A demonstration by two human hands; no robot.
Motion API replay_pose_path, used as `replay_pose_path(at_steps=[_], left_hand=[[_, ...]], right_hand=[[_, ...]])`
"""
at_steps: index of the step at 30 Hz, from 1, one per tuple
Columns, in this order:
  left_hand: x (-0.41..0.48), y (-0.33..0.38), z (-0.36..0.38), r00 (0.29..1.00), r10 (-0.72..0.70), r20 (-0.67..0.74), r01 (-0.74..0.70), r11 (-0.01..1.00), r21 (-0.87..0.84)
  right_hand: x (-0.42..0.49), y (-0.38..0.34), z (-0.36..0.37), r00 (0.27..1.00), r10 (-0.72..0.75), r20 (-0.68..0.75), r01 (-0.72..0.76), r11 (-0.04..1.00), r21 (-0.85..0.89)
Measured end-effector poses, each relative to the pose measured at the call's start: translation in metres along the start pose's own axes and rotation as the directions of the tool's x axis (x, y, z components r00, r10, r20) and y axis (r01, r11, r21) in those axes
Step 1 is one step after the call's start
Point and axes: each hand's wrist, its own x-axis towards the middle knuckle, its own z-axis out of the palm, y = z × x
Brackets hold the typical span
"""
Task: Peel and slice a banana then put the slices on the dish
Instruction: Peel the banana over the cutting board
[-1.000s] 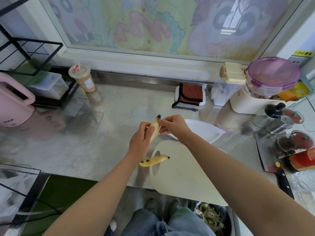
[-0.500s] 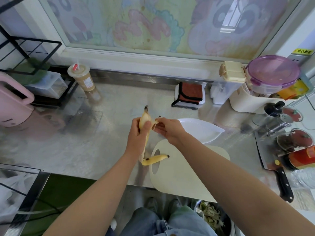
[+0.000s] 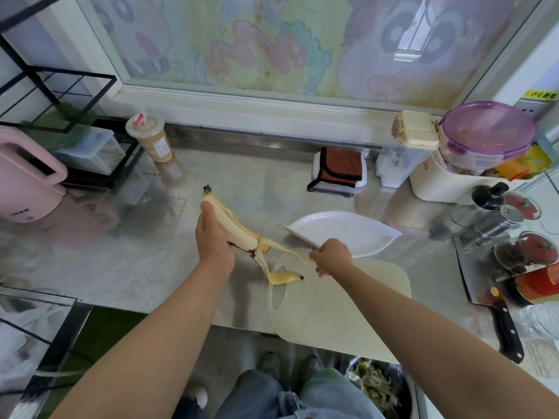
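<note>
Partly behind left hand (image 3: pixel 213 240), banana (image 3: pixel 234 229).

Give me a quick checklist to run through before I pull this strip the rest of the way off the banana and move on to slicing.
1. Left hand grips the banana: ok.
2. Peel fully off: not ok, strips hang from the banana's lower end.
3. Right hand pinches one strip in its fingers: ok.
4. Cutting board lies below the hands: ok.
5. Dish sits beside the board, no slices on it: ok.
6. Knife lies on the counter to the right: ok. Blade clean: cannot tell.
</note>
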Motion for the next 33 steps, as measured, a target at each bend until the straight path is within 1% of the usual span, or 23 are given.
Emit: replay_pose_path(at_steps=[1, 2, 3, 4, 5, 6, 7, 8, 10, 12, 15, 18, 21, 25, 30, 33], left_hand=[[-0.001, -0.001, 0.0, 0.999, 0.003, 0.035, -0.004, 0.999, 0.035], [-0.003, -0.002, 0.001, 0.997, 0.0, 0.082, -0.007, 0.996, 0.085], [-0.005, -0.004, 0.002, 0.991, -0.007, 0.134, -0.012, 0.99, 0.144], [-0.01, -0.004, 0.004, 0.983, -0.016, 0.184, -0.021, 0.981, 0.194], [-0.014, -0.005, 0.006, 0.975, -0.02, 0.223, -0.035, 0.97, 0.241], [-0.019, -0.005, 0.009, 0.967, -0.027, 0.255, -0.048, 0.958, 0.283], [-0.022, -0.006, 0.011, 0.96, -0.032, 0.278, -0.061, 0.945, 0.32], [-0.025, -0.007, 0.012, 0.955, -0.04, 0.295, -0.068, 0.935, 0.348], [-0.029, -0.009, 0.013, 0.948, -0.048, 0.315, -0.087, 0.912, 0.401], [-0.03, -0.011, 0.013, 0.944, -0.054, 0.326, -0.099, 0.896, 0.433], [-0.032, -0.012, 0.013, 0.935, -0.038, 0.353, -0.13, 0.888, 0.44], [-0.034, -0.015, 0.012, 0.926, -0.027, 0.376, -0.163, 0.871, 0.464], [-0.038, -0.015, 0.011, 0.912, -0.043, 0.408, -0.168, 0.869, 0.466], [-0.037, -0.016, 0.011, 0.886, -0.038, 0.462, -0.215, 0.849, 0.482], [-0.04, -0.02, 0.013, 0.852, 0.023, 0.523, -0.327, 0.803, 0.498], [-0.042, -0.024, 0.013, 0.859, 0.091, 0.503, -0.373, 0.784, 0.496]], right_hand=[[0.0, -0.008, -0.002, 0.996, -0.08, -0.044, 0.076, 0.992, -0.099], [-0.001, -0.018, -0.004, 0.982, -0.164, -0.095, 0.152, 0.98, -0.125], [-0.003, -0.03, -0.006, 0.958, -0.248, -0.144, 0.24, 0.968, -0.075], [-0.008, -0.043, -0.009, 0.94, -0.298, -0.166, 0.308, 0.95, 0.041], [-0.013, -0.056, -0.013, 0.933, -0.326, -0.151, 0.351, 0.916, 0.195], [-0.02, -0.069, -0.017, 0.934, -0.345, -0.096, 0.356, 0.866, 0.351], [-0.025, -0.079, -0.019, 0.931, -0.363, -0.026, 0.333, 0.819, 0.468], [-0.029, -0.087, -0.022, 0.926, -0.377, 0.031, 0.304, 0.791, 0.531], [-0.032, -0.095, -0.025, 0.915, -0.393, 0.097, 0.266, 0.765, 0.587], [-0.031, -0.094, -0.025, 0.918, -0.37, 0.143, 0.202, 0.745, 0.636], [-0.028, -0.089, -0.026, 0.919, -0.308, 0.247, 0.03, 0.68, 0.733], [-0.026, -0.085, -0.028, 0.906, -0.271, 0.326, -0.077, 0.65, 0.756], [-0.027, -0.084, -0.031, 0.904, -0.25, 0.346, -0.101, 0.662, 0.742], [-0.027, -0.082, -0.031, 0.928, -0.243, 0.283, -0.045, 0.682, 0.73], [-0.027, -0.082, -0.023, 0.963, -0.235, 0.135, 0.085, 0.735, 0.672], [-0.028, -0.082, -0.017, 0.972, -0.216, 0.094, 0.089, 0.709, 0.7]])
